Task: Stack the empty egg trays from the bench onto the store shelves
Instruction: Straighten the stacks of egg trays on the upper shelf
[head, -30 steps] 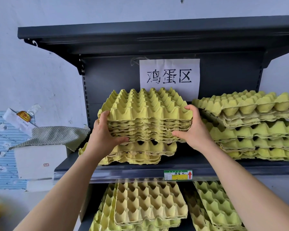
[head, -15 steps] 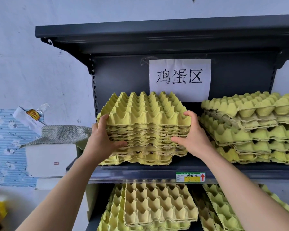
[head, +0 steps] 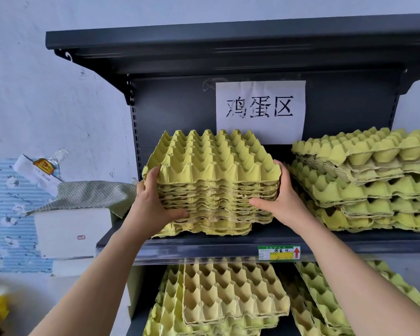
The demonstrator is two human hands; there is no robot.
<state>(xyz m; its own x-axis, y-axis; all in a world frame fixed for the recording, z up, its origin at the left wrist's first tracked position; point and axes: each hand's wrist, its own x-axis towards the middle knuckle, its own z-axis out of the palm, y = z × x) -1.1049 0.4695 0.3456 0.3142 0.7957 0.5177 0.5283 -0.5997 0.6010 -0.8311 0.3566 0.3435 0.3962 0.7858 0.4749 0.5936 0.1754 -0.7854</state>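
Gripping the tray bundle (head: 211,166) at its 9 and 3 o'clock edges, left hand (head: 153,204) and right hand (head: 284,202) seat it on the shelf (head: 204,248), release pending; right stack (head: 364,180) at 3 o'clock and lower trays (head: 228,294) at 6 o'clock sit shelved.

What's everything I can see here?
Egg tray stack: one, yellow-green, middle shelf, between both hands.
Second tray stack: one, yellow-green, same shelf, right.
Lower trays: several piles, yellow-green, shelf below.
Shelf unit: one, dark grey, against wall.
Paper sign: one, white, shelf back panel.
Price label: one, green-yellow, shelf edge.
Box: one, white, left of shelf.
Cloth: one, grey, on box.
Left hand: one, grips stack's left side.
Right hand: one, grips stack's right side.
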